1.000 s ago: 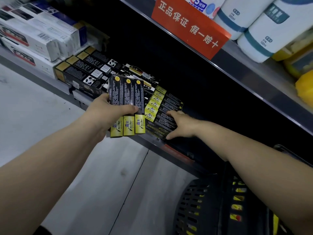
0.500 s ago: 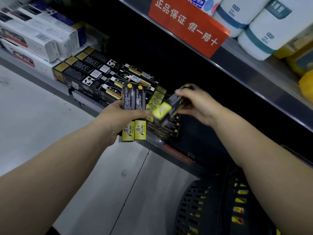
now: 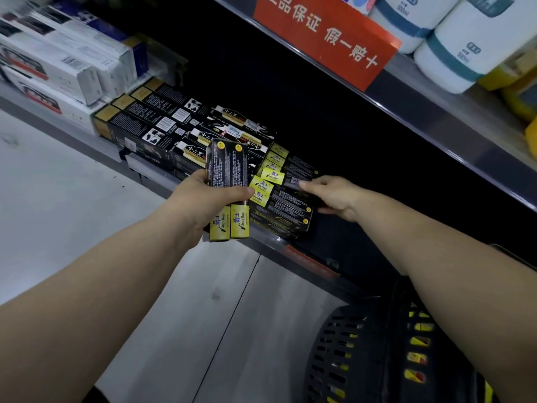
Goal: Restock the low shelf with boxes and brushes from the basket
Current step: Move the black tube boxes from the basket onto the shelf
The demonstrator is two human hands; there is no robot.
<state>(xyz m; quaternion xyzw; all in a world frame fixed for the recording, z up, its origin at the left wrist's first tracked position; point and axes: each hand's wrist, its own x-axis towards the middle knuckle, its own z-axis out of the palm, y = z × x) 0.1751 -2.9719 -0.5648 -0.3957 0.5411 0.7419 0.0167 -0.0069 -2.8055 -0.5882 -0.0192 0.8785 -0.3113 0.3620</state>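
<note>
A stocker's right grip [image 3: 334, 196] pinches a black-and-yellow box [image 3: 295, 181] onto the low shelf [image 3: 290, 251] stack, best squared flush with its neighbours, while the left grip [image 3: 209, 199] clasps two spare boxes [image 3: 228, 173].

Both bare arms reach forward; the left hand [image 3: 209, 199] grips two boxes [image 3: 229, 170] upright, the right hand [image 3: 334, 196] pinches one box [image 3: 293, 181], thumb on top.
</note>
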